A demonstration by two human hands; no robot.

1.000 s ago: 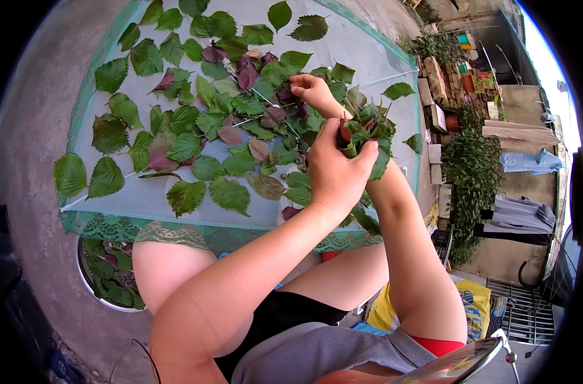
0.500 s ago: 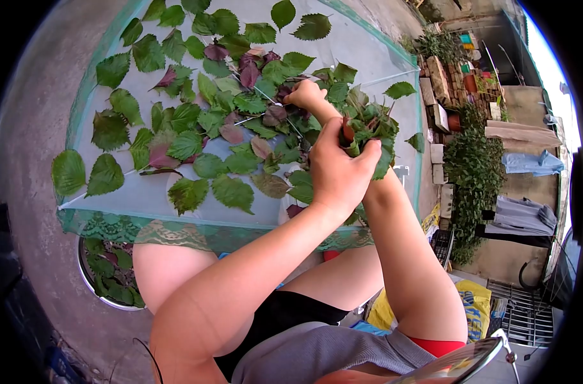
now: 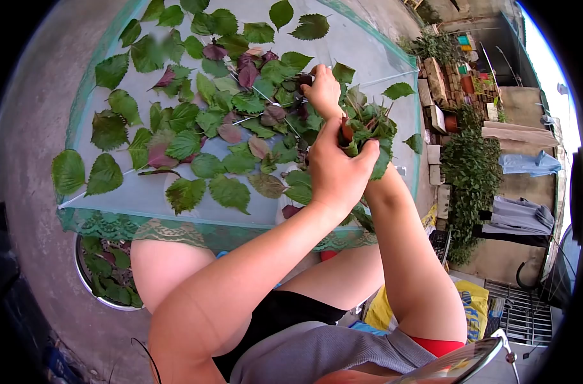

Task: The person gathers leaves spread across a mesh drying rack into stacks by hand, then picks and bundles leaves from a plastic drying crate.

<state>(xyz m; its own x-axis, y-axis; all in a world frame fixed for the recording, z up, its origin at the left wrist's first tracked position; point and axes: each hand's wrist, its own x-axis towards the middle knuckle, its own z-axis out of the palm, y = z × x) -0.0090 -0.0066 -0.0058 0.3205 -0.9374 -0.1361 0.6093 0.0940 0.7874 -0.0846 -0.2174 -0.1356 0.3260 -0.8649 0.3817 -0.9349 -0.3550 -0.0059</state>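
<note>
My left hand (image 3: 337,160) is closed round a thick bunch of perilla leaves (image 3: 373,125), their stems sticking up. Beyond it, my right arm passes behind the bunch, and my right hand (image 3: 323,91) pinches a dark purple perilla leaf (image 3: 305,79), partly hidden by the fingers. Around and under the right hand, green and purple leaves lie in an overlapping heap. More single green leaves (image 3: 230,193) are spread over a pale mesh food cover (image 3: 137,200) with thin ribs and a green lace edge.
A round metal basin (image 3: 86,280) with leaves in it stands on the concrete floor at lower left. On the right are a yellow bag (image 3: 474,307), a metal rack (image 3: 520,313), climbing plants (image 3: 465,185), bricks and hanging laundry (image 3: 525,217). The cover's lace edge rests over my thighs.
My right hand has lifted off the heap and moved slightly right and upward in view, with a dark leaf now showing at its fingertips. The left hand keeps hold of the bunch.
</note>
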